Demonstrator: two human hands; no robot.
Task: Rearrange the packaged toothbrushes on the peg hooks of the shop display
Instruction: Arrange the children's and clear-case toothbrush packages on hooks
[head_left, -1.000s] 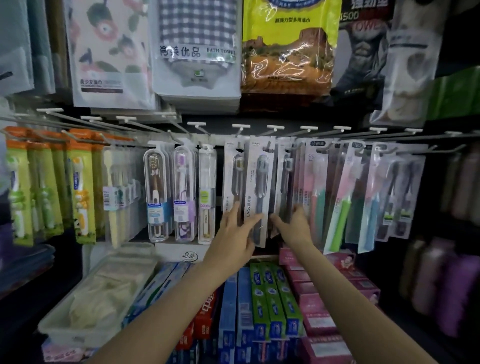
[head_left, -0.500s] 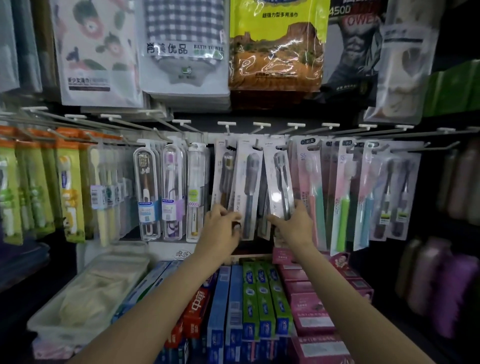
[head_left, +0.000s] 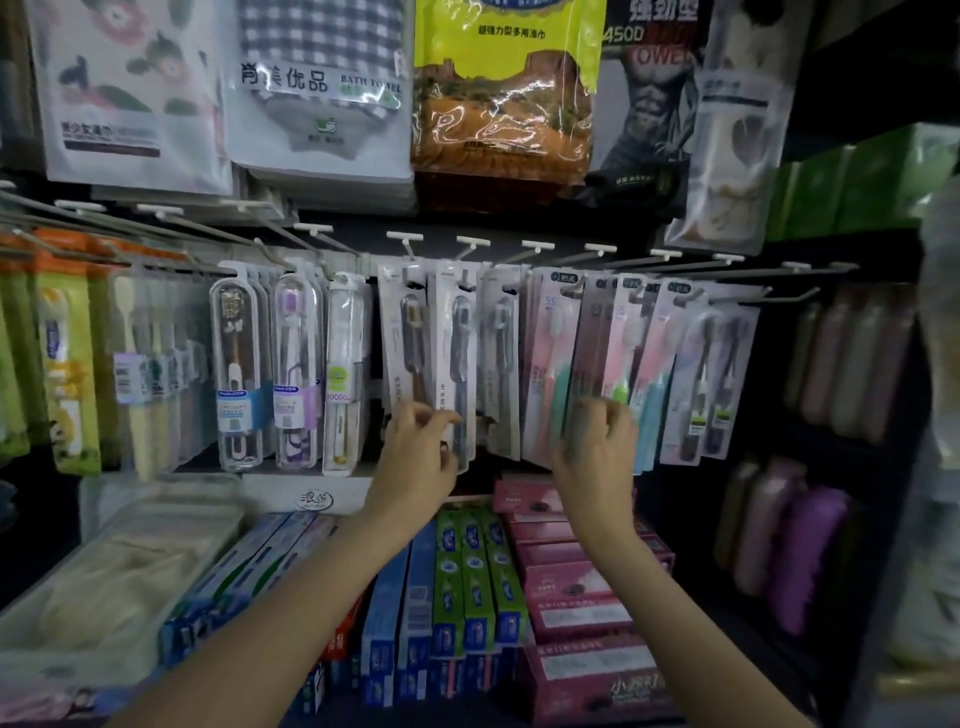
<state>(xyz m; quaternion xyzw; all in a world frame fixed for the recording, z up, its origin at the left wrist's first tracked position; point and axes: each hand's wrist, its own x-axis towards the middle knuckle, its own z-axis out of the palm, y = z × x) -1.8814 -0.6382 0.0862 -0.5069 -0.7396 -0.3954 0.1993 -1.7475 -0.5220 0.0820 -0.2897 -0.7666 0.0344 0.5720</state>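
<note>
My left hand (head_left: 415, 457) sits at centre frame, in front of the lower ends of the white-carded dark toothbrush packs (head_left: 457, 364) that hang from the peg hooks (head_left: 470, 244) in the middle of the display. Its fingers are curled, thumb and forefinger close together at the bottom edge of the front pack; whether that grip actually pinches the card I cannot tell, as the fingertips blur into it. Half a second ago this hand lay flatter against the same packs, and those packs were splayed at angles; now they hang nearly straight, side by side.

My right hand (head_left: 597, 452) has moved off the dark pack it held earlier and is now further to the right of the frame, in front of the bottoms of the pink-carded toothbrush packs (head_left: 550, 364). Its fingers are bent in a loose fist, smeared by motion, so I cannot tell whether the grip has anything in it.

Left of centre, three clear-cased toothbrushes (head_left: 236, 364) hang unchanged. Below my wrists, toothpaste boxes (head_left: 467, 582) in blue and green stand on the lower shelf, with pink boxes (head_left: 576, 603) to their right.
</note>
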